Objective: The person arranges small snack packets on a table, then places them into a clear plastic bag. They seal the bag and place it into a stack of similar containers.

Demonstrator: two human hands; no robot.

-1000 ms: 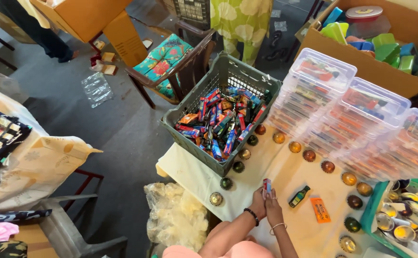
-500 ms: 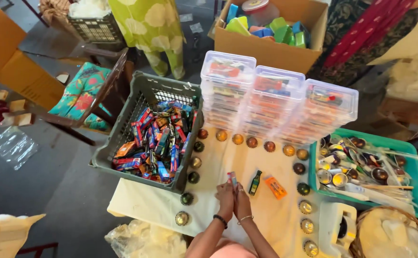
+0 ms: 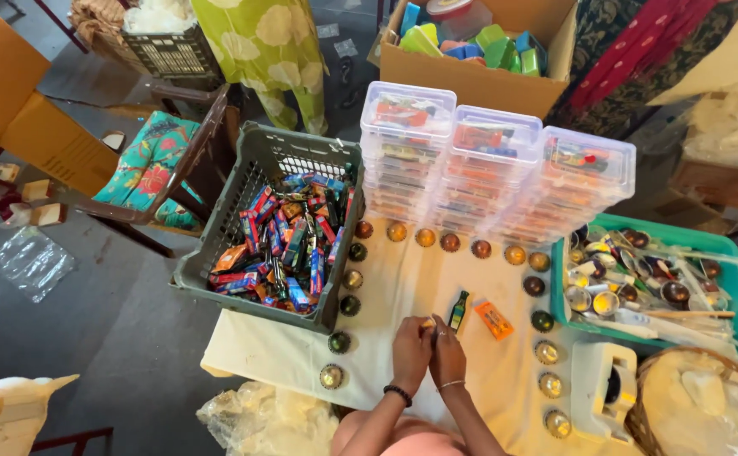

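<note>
View swung right | hands (image 3: pixel 428 348) pinch small item (unclear) | cloth-covered table (image 3: pixel 403 287), grey floor (image 3: pixel 107 329)

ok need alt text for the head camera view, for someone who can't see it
Seen from above, a person's left hand and right hand meet over a small item on a cloth-covered table. A grey crate of colourful packets stands to the left, stacked clear lidded boxes behind, and a teal tray of small tins to the right.

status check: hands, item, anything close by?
Left hand and right hand pressed together over the cream cloth, pinching a small yellowish item. Small green bottle and orange packet lie just beyond.
</note>
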